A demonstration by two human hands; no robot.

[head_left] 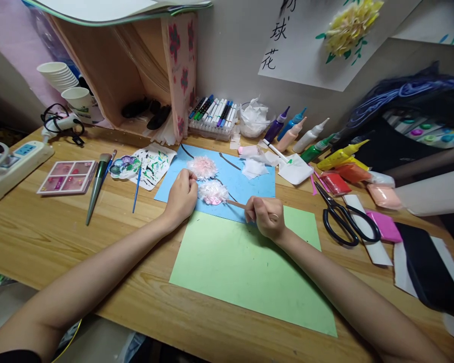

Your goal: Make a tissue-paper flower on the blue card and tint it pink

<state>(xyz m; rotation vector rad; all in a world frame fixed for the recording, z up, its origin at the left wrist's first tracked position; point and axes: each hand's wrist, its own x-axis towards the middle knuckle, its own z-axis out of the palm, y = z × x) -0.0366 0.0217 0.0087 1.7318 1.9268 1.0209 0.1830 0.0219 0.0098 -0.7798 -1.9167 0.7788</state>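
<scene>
A sheet of blue paper [166, 181] with dark painted strokes carries two fluffy paper flowers. The farther flower [203, 168] is pale pink; the nearer flower [213, 191] is whitish with pink at its lower edge. My left hand [183, 194] is closed just left of them, its fingertips by the pink flower, and whatever it pinches is hidden. In my right hand [265, 214] is a thin brown stick [235, 203], its far end at the right edge of the whitish flower. Green paper [245, 267] lies in front, partly under my right hand.
Black-handled scissors [342, 219], clay packets [335, 183] and several paint bottles [291, 134] are on the right. Markers [215, 113] stand at the back. Leftward lie brushes [98, 186], a paint-stained sheet [153, 164], a pink palette box [67, 177] and a power strip [18, 169].
</scene>
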